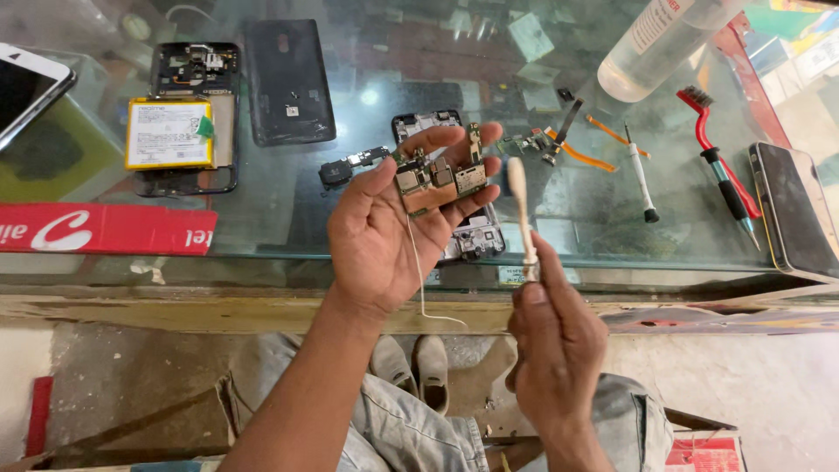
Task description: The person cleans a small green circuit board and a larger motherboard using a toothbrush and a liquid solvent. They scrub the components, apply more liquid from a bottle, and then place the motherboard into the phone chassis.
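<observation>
Left hand [393, 223]: palm up, fingers half curled, cradling a small circuit board [437, 175] across the fingertips. The board lies flat and face-up, likely so its parts show to the eye and to the tool. A thin pale thread [421, 280] hangs down past the palm.

Right hand [551, 336]: closed in a pinch around the lower end of a cream-coloured brush [521, 210], held upright just beside the board, tip near its right edge; the low grip looks chosen for fine control.

Glass counter [280, 232], under and beyond both hands:
- Stripped phone frame [476, 236], directly below the board, partly hidden by the left hand.
- Opened phone with yellow battery [179, 122], far left, set well apart.
- Black back cover [288, 83], beside it, inner side up.
- Small black part [348, 166], near the left thumb.
- Loose piece with orange ribbon cable [572, 149], right of the board.
- White-handled small tool [641, 175], lying flat.
- Red-handled brush [721, 162], near the right edge.
- Clear plastic bottle [651, 44], on its side at upper right.
- Dark phone [791, 210], face-up at far right.
- White phone [31, 87], at the left edge.

Parts are spread singly, none stacked, seemingly so each stays findable.
</observation>
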